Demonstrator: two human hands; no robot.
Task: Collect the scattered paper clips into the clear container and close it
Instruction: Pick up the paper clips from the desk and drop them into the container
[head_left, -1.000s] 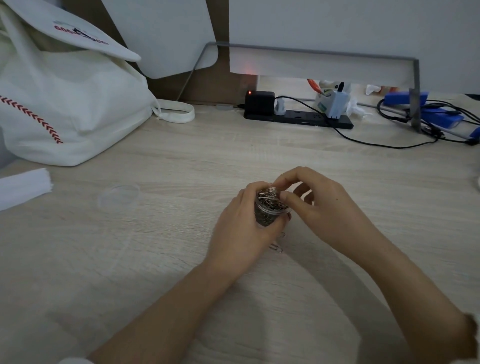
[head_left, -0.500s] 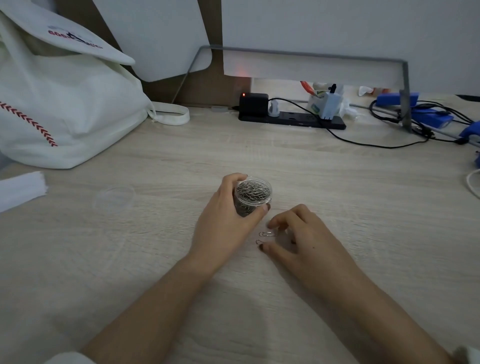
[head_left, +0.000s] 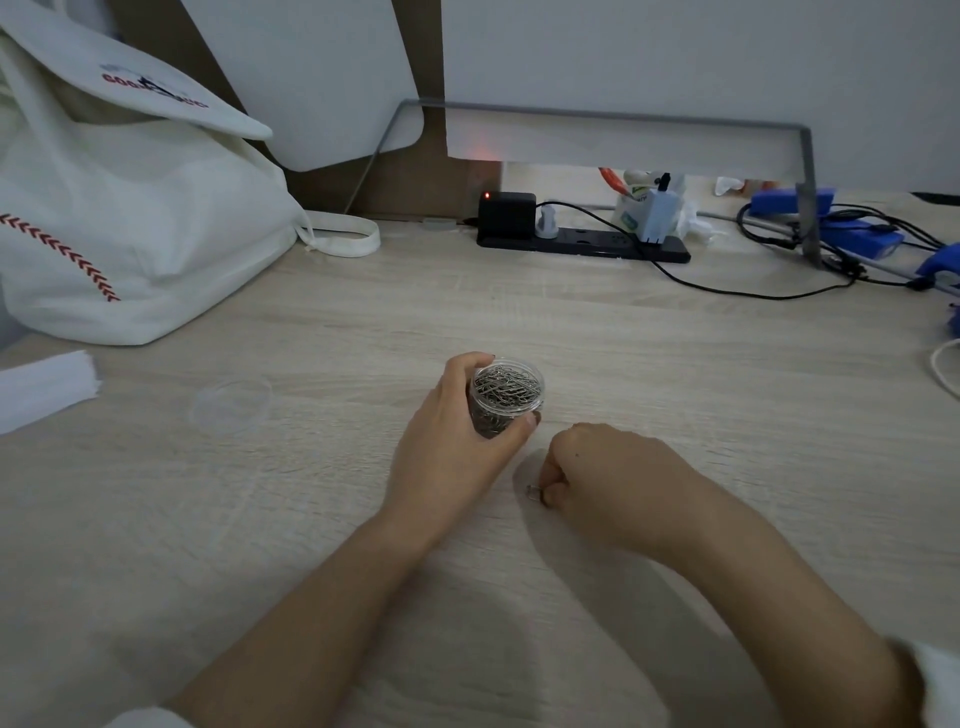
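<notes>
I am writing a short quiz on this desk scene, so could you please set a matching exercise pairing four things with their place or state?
Things:
1. clear container
2. clear lid
3. paper clip
4. white tote bag

Places or states:
A. pinched at the right hand fingertips, low on the desk
B. lying alone on the desk, left of both hands
C. open, full of clips, held by the left hand
D. slumped at the desk's far left

Pairs: 1-C, 2-B, 3-A, 4-D

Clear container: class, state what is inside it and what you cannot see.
The container is open and nearly full of silver paper clips. The left hand covers its lower side, hiding the bottom.
</notes>
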